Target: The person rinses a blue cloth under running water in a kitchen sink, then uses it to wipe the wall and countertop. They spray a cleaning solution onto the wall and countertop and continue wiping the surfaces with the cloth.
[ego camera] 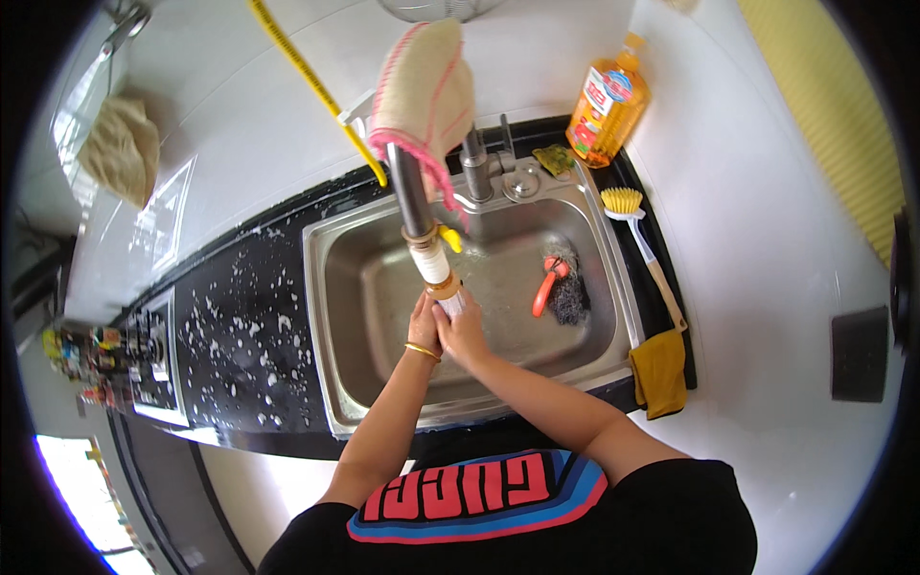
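My left hand [422, 323], with a gold bracelet [422, 351] at the wrist, and my right hand [461, 332] meet over the stainless steel sink [374, 330]. Both are directly below the faucet's nozzle [442, 287], where white streaks of running water [452, 302] reach them. They touch each other, the right thumb lying across towards the left hand. No object shows in either hand, but the palms and some fingers are hidden. A cream cloth with pink edging [420, 86] hangs over the faucet spout [408, 190].
In the basin's right side lie a red-orange handled tool [548, 286] and dark scouring mesh [569, 300]. A dish brush [642, 233], mustard cloth [658, 374] and orange soap bottle [609, 108] line the right edge. Foam spots cover the black counter [237, 323] at left.
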`<state>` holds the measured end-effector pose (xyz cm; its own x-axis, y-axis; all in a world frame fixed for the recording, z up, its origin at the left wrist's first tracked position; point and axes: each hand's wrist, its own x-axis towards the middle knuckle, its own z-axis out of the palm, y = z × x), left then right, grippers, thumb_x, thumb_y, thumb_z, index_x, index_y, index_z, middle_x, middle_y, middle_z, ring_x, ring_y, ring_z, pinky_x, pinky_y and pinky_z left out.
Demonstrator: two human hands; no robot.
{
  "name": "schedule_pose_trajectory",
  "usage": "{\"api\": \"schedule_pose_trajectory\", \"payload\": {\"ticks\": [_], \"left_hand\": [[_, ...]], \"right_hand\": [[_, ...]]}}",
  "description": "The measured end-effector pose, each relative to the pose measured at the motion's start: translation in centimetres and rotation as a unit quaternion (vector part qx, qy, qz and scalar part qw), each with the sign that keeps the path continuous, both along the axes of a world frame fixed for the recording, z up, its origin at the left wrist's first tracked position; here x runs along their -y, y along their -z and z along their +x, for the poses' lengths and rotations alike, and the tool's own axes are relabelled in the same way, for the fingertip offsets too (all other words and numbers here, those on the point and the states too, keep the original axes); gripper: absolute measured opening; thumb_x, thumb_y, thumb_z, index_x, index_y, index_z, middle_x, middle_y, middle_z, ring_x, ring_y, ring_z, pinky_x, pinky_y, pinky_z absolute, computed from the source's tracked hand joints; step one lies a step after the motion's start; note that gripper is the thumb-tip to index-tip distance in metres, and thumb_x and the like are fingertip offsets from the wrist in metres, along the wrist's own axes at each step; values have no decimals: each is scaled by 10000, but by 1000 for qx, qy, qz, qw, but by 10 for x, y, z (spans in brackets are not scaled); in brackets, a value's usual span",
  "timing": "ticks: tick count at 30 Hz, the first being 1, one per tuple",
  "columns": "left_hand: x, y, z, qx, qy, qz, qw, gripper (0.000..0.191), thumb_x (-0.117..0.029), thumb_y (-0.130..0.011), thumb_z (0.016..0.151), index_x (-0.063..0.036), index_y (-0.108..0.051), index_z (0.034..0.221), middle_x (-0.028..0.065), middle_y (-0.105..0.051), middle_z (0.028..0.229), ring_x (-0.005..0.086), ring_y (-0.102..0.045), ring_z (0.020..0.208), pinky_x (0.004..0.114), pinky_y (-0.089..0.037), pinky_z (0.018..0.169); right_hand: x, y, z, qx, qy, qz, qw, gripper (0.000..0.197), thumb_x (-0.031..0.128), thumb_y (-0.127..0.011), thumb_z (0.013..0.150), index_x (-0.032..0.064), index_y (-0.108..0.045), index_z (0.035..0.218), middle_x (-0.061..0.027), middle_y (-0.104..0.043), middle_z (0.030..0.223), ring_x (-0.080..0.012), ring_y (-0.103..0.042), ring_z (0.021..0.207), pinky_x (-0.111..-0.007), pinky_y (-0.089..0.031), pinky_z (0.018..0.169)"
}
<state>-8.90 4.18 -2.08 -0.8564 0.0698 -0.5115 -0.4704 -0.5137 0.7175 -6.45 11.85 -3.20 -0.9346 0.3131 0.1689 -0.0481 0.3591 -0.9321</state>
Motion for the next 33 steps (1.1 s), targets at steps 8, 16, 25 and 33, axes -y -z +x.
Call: {"api": "schedule_pose_trajectory", "payload": {"ticks": [8,16,25,33], "left_hand": [[18,21,10,-63,103,-21,992,332,-292,-415,899,-32,-562,1045,86,-596,1017,212,-567,931,362,-464,796],[2,22,-2,-127,-28,-236,963,260,-258,-567,818,-8,-620,869,75,-641,791,148,-596,720,312,-471,635],[-14,-27,7,-244,131,-561,781,303,-252,-623,787,47,-598,828,153,-624,768,189,-592,735,326,-458,666],[16,-5,5,-157,59,-255,952,407,-34,-532,809,-1,-461,1208,96,-543,1123,219,-541,1025,350,-438,902]], "right_hand": [[1,-39,13,-31,26,66,997,244,220,-615,769,49,-594,942,-151,-537,899,-344,-523,840,-419,-438,732],[-15,-28,-5,60,-41,-41,996,235,223,-571,811,-2,-570,876,-186,-589,847,-398,-542,769,-434,-432,673],[-25,22,-28,306,-81,-530,786,384,374,-547,867,-4,-594,915,-85,-612,845,-157,-561,726,-317,-459,642],[-42,33,-20,209,25,-546,811,341,261,-648,820,16,-539,1031,-79,-591,906,-133,-548,843,-302,-453,715]]}}
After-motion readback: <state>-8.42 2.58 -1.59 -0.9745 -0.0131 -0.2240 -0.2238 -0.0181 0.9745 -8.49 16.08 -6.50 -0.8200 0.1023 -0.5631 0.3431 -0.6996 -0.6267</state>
